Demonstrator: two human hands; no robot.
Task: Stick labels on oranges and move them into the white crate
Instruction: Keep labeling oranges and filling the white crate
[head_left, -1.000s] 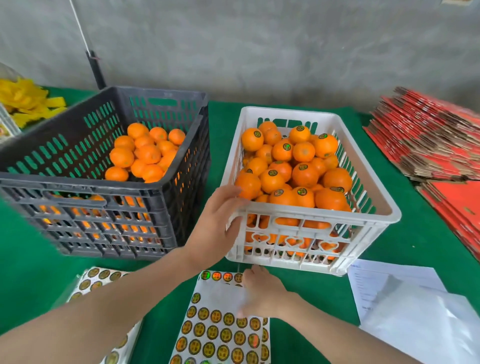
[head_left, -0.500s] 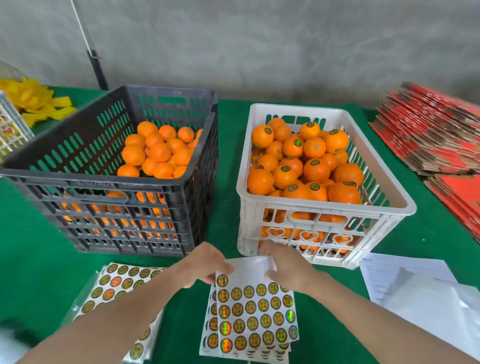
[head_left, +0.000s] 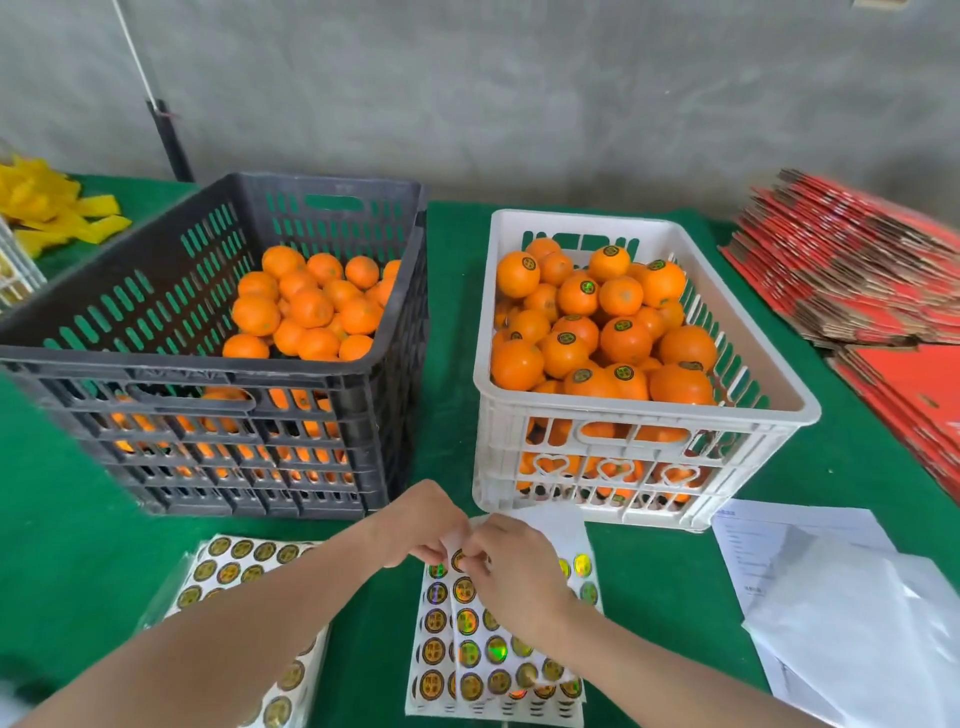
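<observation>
- The sticker sheet (head_left: 470, 652) lies flat on the green table cloth (head_left: 72, 545), right in front of the person and just short of the white crate (head_left: 644, 411). Its long axis runs away from the person, and its bare top end points at the crate's near wall.
- The left hand (head_left: 415, 525) has its fingers curled down, pinching the sheet's upper left edge.
- The right hand (head_left: 517, 577) meets it there, fingertips pinched at a round label (head_left: 458, 559) in the top row. Whether the label is already off the backing, I cannot tell.
- The white crate stands on the right, long side running away from the person, heaped with labelled oranges (head_left: 626, 340); most show a dark round sticker facing up.
- The black crate (head_left: 208, 376) sits just beside it on the left, apart by a narrow strip of cloth, holding bare oranges (head_left: 311, 307) piled toward its right side.
- A second sheet of labels (head_left: 234, 567) lies under the left forearm.
- White papers (head_left: 831, 603) lie at the near right, flattened red cartons (head_left: 841, 270) are stacked at the far right, and yellow strips (head_left: 49, 208) sit at the far left.
</observation>
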